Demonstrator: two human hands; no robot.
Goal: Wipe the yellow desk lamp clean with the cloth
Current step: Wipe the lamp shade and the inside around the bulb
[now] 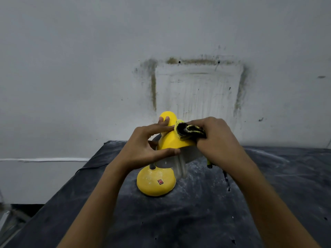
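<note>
Wall (pixel 89 68) fills the background beyond both hands, off-white, with a grimy rectangular outline stain (pixel 197 86) directly above the hands. Tabletop (pixel 197 221) under and around both forearms, covered in dark sheeting dusted with white powder.

Yellow desk lamp (pixel 155 183) stands upright on the tabletop between the two forearms. Round base sits below the left hand, dusty, with a red rocker switch (pixel 160 182) on its near side. Shade (pixel 170 140) is up at hand level, tilted, white inside rim and bulb (pixel 180 167) showing beneath it, just right of the left thumb.

Left hand (pixel 143 149) grips the shade from its left side: fingers spread over the top of the dome, thumb pressed under the lower rim, so the shade is clamped between them.

Right hand (pixel 216 138) is on the shade's right side, fingers closed around a bunched cloth (pixel 189 131), dark with yellow-green edging. Cloth is pressed against the upper right of the shade, touching the left hand's fingertips. A yellow-green strip (pixel 209 163) hangs below the right wrist; can't tell whether it's part of the cloth.
</note>
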